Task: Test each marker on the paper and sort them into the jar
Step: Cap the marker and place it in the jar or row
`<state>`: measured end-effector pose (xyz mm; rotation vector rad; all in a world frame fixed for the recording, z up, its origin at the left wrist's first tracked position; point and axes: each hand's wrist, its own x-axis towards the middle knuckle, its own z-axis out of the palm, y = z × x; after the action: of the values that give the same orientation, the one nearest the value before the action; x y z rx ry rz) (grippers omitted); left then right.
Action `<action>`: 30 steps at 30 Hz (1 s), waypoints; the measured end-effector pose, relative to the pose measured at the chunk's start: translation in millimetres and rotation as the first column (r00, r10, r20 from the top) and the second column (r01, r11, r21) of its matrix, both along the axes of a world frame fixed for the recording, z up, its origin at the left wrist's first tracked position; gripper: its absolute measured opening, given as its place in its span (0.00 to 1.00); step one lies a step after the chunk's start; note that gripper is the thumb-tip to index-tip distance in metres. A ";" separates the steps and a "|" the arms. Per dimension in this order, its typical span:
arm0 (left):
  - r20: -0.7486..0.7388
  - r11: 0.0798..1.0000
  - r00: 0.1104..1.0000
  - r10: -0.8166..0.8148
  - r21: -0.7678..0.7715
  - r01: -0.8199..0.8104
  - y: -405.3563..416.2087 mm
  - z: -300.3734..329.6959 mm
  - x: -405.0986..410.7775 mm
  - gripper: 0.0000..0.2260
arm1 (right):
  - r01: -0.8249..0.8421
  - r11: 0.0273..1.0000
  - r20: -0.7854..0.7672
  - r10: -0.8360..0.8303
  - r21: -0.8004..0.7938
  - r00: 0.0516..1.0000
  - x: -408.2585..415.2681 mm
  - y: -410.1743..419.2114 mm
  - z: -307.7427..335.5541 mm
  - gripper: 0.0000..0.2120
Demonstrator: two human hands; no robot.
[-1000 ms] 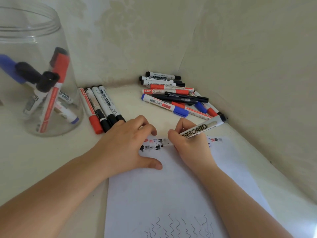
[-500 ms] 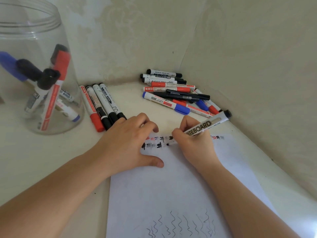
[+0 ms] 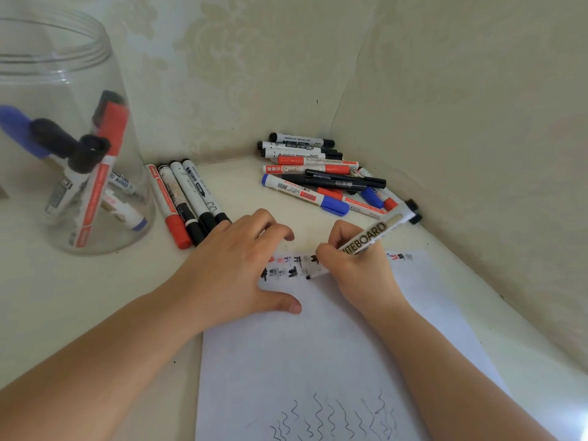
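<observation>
Right hand (image 3: 356,268): pinches whiteboard marker (image 3: 366,240), tip seemingly on paper (image 3: 334,345).
Left hand (image 3: 235,265): flat, pins paper.
Jar (image 3: 63,154): far left, holds markers.
Tip: light short stroke, paper pinned.

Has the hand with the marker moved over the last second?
Yes, slightly. The right hand slid the marker tip rightward along the row of test marks on the paper.
</observation>
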<state>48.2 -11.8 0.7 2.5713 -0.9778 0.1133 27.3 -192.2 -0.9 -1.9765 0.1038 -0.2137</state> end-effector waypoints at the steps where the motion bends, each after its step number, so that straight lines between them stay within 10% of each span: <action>1: 0.006 0.999 1.000 -0.002 -0.041 0.002 0.1 0.5 -1.5 0.34 | 0.037 0.995 0.000 -0.037 0.091 0.999 -0.2 -2.1 0.5 0.17; 5: 0.022 0.977 1.000 0.002 -0.214 0.003 -1.1 0.2 -4.8 0.25 | 0.110 0.859 0.004 -0.129 0.500 0.992 -0.2 -13.6 2.8 0.15; 14: -0.185 0.864 0.979 -0.087 -0.503 -0.018 -7.5 -2.3 -0.6 0.27 | -0.004 0.886 0.029 -0.011 0.464 1.000 -3.6 -12.8 10.1 0.11; 19: -0.221 0.888 0.969 -0.107 -0.460 -0.006 -3.5 -4.0 -2.8 0.34 | -0.236 0.785 0.099 0.219 0.573 0.971 -10.2 -8.1 15.8 0.09; 30: -0.132 0.952 0.976 -0.172 -0.277 0.130 -6.9 0.6 -11.9 0.31 | -0.198 0.864 -0.014 0.231 0.463 0.973 -13.4 -3.7 14.3 0.13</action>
<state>36.3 -18.7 1.3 2.2164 -1.0215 0.0020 13.9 -196.0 13.4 -1.5040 -0.0232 0.0277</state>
